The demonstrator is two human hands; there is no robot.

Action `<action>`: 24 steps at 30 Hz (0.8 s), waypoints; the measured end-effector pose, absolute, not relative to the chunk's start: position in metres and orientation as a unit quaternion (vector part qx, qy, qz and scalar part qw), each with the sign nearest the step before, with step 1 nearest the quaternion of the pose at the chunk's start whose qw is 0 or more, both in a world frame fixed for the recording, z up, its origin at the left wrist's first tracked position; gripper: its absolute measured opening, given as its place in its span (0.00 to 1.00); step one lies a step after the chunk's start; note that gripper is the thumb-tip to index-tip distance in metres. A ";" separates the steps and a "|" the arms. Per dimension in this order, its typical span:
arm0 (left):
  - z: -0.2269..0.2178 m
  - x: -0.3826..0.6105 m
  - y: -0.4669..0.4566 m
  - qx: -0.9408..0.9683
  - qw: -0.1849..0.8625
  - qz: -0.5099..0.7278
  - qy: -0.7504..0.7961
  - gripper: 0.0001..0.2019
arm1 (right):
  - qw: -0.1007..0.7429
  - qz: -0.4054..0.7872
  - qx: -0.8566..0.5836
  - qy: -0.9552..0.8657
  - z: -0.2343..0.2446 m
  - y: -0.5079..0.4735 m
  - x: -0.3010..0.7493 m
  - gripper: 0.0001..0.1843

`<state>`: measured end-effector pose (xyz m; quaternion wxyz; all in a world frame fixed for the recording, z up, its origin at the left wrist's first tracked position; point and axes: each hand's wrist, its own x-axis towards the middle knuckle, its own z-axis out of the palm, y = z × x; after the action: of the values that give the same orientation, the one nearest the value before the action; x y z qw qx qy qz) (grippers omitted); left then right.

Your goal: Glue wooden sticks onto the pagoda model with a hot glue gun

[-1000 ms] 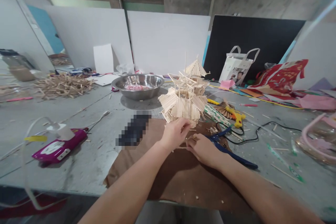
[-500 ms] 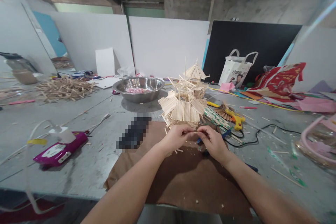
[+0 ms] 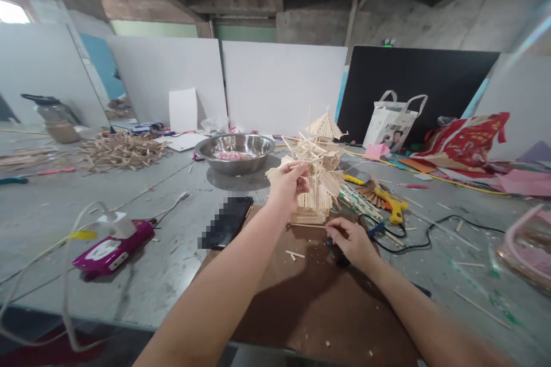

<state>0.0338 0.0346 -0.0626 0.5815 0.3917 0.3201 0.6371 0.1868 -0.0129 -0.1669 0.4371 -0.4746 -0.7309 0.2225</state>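
Note:
A model building (image 3: pixel 313 200) made of thin wooden sticks, with a pointed roof on top, stands at the back of a brown sheet (image 3: pixel 301 292). My left hand (image 3: pixel 291 182) is in front of its upper left part, thumb and fingers pinched together; whatever they hold is hidden or too small to name. Low by the model's front right corner is my right hand (image 3: pixel 352 241), its thumb and index finger closed near the end of a thin stick; I cannot tell if they grip it. Short stick pieces (image 3: pixel 296 254) lie on the sheet between my forearms.
A black phone (image 3: pixel 228 222) and a purple power strip (image 3: pixel 114 246) lie to the left. Behind are a steel bowl (image 3: pixel 235 166) and a stick pile (image 3: pixel 123 152). A yellow glue gun (image 3: pixel 391 206), its black cord and a green-patterned packet (image 3: pixel 361 203) are on the right.
My hands, together in front of the model before, are now apart. The left rose up and forward to the model's upper part; the right moved slightly right and down. The view tilted up a little.

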 end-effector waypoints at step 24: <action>-0.050 0.044 0.058 0.367 0.567 0.668 0.313 0.13 | 0.366 0.160 -0.444 -0.802 -0.172 -0.012 0.189 0.10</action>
<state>0.0435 0.0584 -0.0495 0.5669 0.3672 0.3131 0.6677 0.1893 -0.0122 -0.1725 0.3657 -0.4441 -0.8022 0.1600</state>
